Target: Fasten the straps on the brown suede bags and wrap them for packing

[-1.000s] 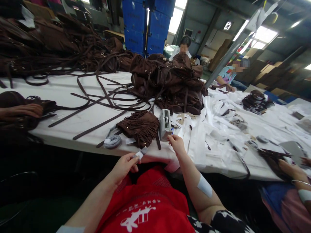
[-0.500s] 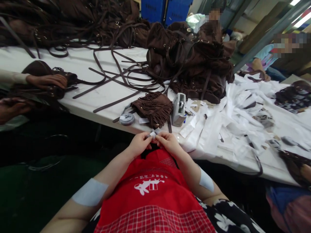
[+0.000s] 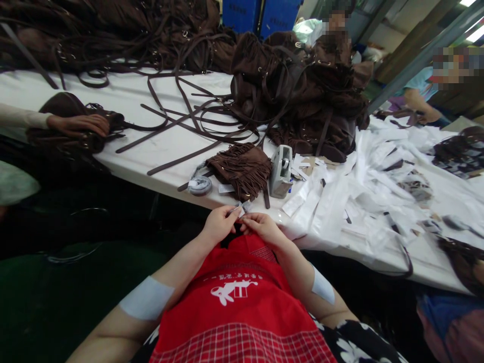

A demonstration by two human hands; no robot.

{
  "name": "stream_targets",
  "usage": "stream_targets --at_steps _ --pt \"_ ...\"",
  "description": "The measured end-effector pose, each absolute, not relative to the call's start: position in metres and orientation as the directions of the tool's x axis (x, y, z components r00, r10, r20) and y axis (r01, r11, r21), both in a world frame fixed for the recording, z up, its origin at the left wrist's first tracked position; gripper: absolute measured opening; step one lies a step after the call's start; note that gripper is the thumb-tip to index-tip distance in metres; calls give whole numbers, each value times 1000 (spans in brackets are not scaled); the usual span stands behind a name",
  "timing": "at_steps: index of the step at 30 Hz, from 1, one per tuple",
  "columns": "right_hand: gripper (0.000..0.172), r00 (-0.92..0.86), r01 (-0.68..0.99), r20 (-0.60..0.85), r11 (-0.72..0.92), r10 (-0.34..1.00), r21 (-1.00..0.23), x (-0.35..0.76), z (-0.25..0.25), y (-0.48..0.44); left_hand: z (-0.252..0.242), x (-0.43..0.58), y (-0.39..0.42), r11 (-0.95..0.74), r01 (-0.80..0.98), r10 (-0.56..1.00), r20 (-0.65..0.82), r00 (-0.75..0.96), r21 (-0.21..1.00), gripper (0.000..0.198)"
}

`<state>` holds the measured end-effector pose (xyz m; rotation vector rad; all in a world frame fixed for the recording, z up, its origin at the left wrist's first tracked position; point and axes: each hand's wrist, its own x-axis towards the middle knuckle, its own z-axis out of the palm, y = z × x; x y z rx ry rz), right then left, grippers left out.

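Note:
My left hand [image 3: 219, 223] pinches a small grey-and-white strip [image 3: 242, 207] between thumb and fingertips, just off the table's front edge above my red apron. Close beside it, my right hand [image 3: 261, 226] is closed with its fingertips at the lower right of the strip. The fingers partly hide the strip, so its exact kind is unclear. Just beyond my hands lies a brown fringed bag [image 3: 240, 169]. A grey tape dispenser [image 3: 281, 174] stands to its right. On its left rest a coiled grey band [image 3: 199, 185] and a small white tag [image 3: 226, 188].
Brown bags with long straps [image 3: 295, 96] are heaped along the back of the white table [image 3: 170, 136]. White wrapping sheets and scraps [image 3: 336, 201] cover its right side. At left, a co-worker's hand [image 3: 81, 124] rests on a brown bag [image 3: 62, 106]. Blue bins [image 3: 240, 15] stand behind.
My right fingertips have slid slightly down from the strip's top, and more of the strip shows. At left, the co-worker's lower hand has dropped out of sight.

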<state>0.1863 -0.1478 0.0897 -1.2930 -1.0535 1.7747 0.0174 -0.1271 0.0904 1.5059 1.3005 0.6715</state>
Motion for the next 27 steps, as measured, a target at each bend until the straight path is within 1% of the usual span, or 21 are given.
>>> stream_targets --at_steps 3,8,13,16,19,22,24,27 --pt "43 -264 -88 -417 -453 870 -887 185 85 -148 89 19 -129 50 446 957 -170 233 894 45" --pt "32 -146 -43 -419 -429 896 -902 175 74 -148 100 22 -135 -46 563 982 -65 176 825 38" --pt "30 -95 18 -376 -376 922 -926 165 64 -147 99 21 -137 -66 584 983 -48 178 809 37" --pt "28 -89 80 -382 -375 920 -923 163 59 -146 92 19 -135 -37 557 984 -68 167 830 37" --pt "21 -40 200 -411 -396 911 -896 161 55 -143 87 20 -135 -12 507 983 -83 163 862 38" --pt "24 15 279 -408 -396 913 -875 158 53 -140 86 25 -137 7 447 982 -90 165 895 39" --pt "26 17 312 -397 -383 918 -870 157 53 -139 84 27 -136 33 402 981 -107 164 915 39" --pt "27 -22 375 -390 -354 921 -857 165 52 -137 80 24 -133 134 301 962 -197 191 944 41"
